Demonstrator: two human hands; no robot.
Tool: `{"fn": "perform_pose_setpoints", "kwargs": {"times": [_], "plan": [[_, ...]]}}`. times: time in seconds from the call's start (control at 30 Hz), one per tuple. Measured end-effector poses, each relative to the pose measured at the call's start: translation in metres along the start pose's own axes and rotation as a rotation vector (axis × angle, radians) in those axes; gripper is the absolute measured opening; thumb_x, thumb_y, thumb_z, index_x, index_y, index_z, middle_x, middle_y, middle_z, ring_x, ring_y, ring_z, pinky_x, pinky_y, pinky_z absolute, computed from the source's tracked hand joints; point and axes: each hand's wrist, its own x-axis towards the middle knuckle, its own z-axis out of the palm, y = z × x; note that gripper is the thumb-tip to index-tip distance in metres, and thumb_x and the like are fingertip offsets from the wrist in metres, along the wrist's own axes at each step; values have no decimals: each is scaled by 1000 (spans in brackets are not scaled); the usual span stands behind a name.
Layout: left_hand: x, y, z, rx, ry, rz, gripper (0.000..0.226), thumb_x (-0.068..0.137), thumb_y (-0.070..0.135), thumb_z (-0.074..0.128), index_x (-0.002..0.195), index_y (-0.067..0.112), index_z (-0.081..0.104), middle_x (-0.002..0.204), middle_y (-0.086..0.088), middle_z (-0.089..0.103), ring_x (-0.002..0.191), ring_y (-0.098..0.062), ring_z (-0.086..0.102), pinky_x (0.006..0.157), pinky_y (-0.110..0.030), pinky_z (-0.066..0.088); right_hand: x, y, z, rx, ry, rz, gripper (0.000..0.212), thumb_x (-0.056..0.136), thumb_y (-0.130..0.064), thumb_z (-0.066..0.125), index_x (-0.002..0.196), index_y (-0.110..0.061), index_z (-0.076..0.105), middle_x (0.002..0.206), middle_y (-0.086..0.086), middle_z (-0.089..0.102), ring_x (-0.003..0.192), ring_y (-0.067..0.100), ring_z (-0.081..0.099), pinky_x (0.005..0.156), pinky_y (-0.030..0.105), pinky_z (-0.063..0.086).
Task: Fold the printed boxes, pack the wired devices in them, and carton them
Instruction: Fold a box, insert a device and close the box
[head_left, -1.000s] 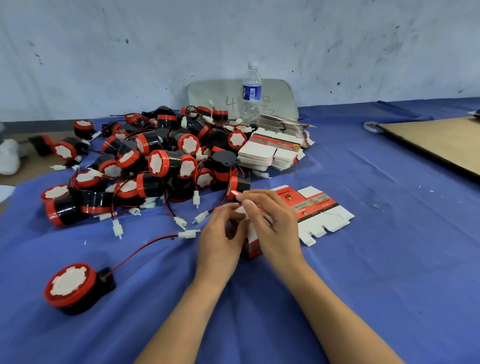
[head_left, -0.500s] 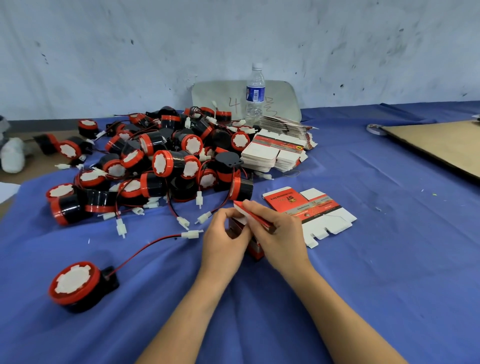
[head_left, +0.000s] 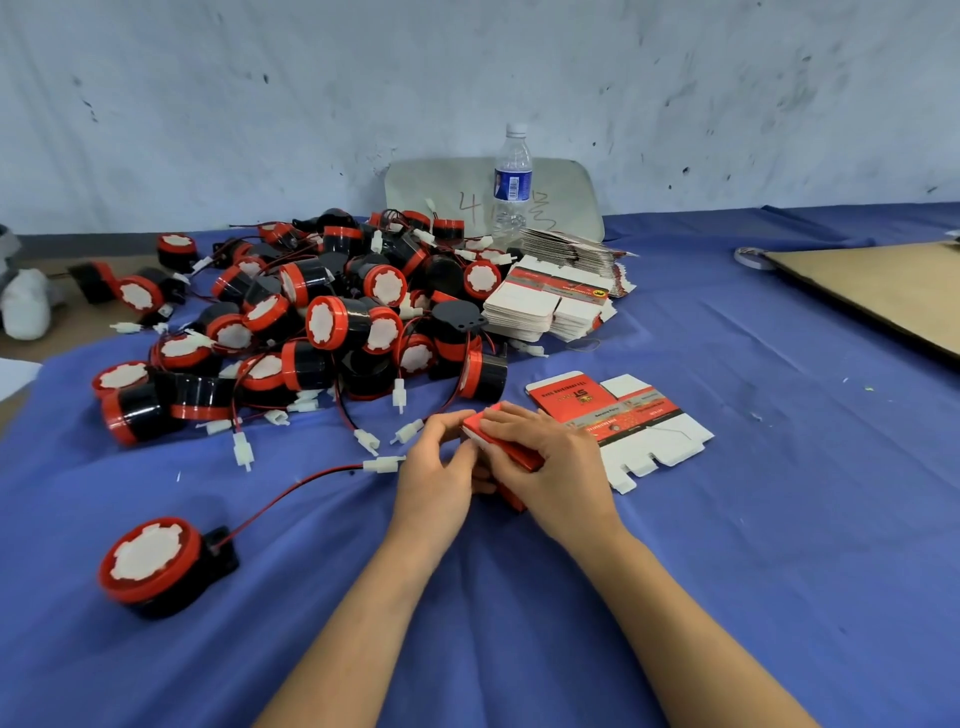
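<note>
Head camera looks down on a blue cloth (head_left: 727, 519) where both hands meet over one small printed box (head_left: 519, 453), right in front of the person and just this side of a flat box blank (head_left: 618, 421). The left hand (head_left: 434, 467) grips the box's left end, fingers curled round it and thumb raised at the far corner. The right hand (head_left: 550, 467) lies across the top, its fingers bent over the red flap and pressing it down; where its thumb sits I cannot tell. The box's long axis runs on a slant, from far-left to near-right, so the end under the left thumb looks like the one being closed or tucked.

To my eye the fold is nearly done, and what matters next is the lone wired device (head_left: 150, 561). It lies well apart to the near left, red face up, closer to the left hand than to the right. Its red wire trails up and to the right, ending at a white connector (head_left: 384, 464) just beside the left hand. A reach with the left hand would find that connector first, the body much further out.

Behind sit the heap of devices (head_left: 332, 322), a stack of flat boxes (head_left: 545, 306), a water bottle (head_left: 512, 182) and, far right, a cardboard sheet (head_left: 883, 291)
</note>
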Motion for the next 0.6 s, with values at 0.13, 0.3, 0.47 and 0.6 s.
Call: {"fn": "perform_pose_setpoints", "kwargs": {"times": [0.13, 0.3, 0.47, 0.6], "plan": [[1, -1, 1, 6, 43, 17, 13, 99, 14, 52, 105, 19, 63, 93, 3, 69, 74, -6, 69, 60, -22, 55, 0, 4, -2, -138, -93, -29, 29, 90, -26, 67, 119, -22, 69, 127, -7, 64, 136, 11, 42, 120, 38, 17], [2, -2, 1, 20, 61, 29, 15, 99, 12, 51, 107, 19, 62, 102, 3, 67, 84, -9, 69, 66, -25, 58, -8, 9, -6, -298, -157, -110, 36, 96, -30, 58, 131, -27, 59, 141, -13, 50, 143, 7, 12, 120, 42, 5], [3, -1, 0, 20, 66, 40, 19, 97, 8, 53, 103, 23, 63, 100, 6, 66, 74, -7, 67, 62, -23, 56, -15, 5, -5, -392, -130, -139, 36, 94, -27, 57, 130, -24, 62, 141, -7, 52, 143, 21, 27, 115, 53, 20], [5, -1, -2, 100, 64, 65, 27, 95, 6, 52, 103, 29, 64, 107, 9, 65, 76, -9, 64, 58, -18, 52, -23, 4, -2, -590, -71, -266, 40, 86, -20, 66, 126, -18, 65, 136, -1, 58, 132, 33, 46, 103, 60, 39]]}}
